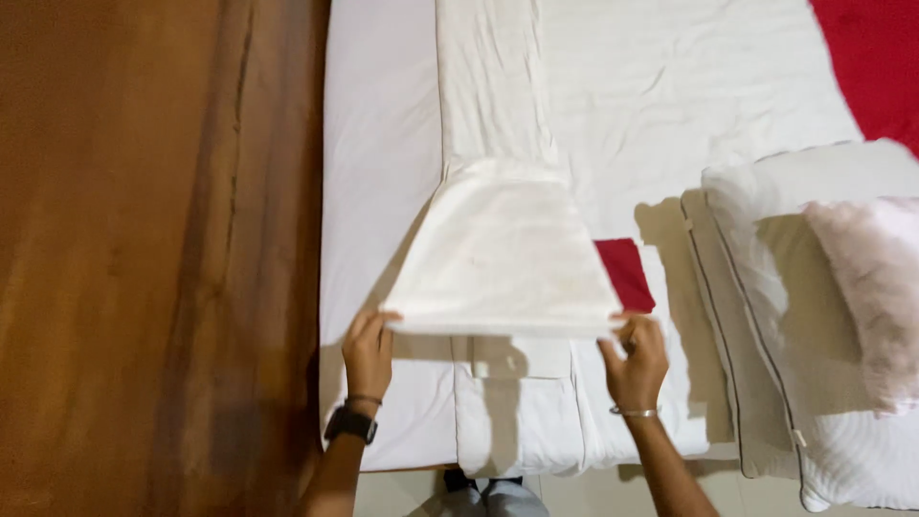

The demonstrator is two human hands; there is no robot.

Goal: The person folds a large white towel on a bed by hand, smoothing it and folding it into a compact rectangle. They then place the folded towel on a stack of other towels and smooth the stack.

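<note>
White pillows [814, 316] (stacked) beside the lifted sheet [503, 258].

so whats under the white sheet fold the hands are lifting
Under the lifted white fold: its shadow on more white bedding, and a red patch at its right edge. The rest is covered.

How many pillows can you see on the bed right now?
2. A large white pillow lies at the right edge of the bed, and a smaller fuzzy pale pink pillow rests on it. More may lie out of frame.
</note>
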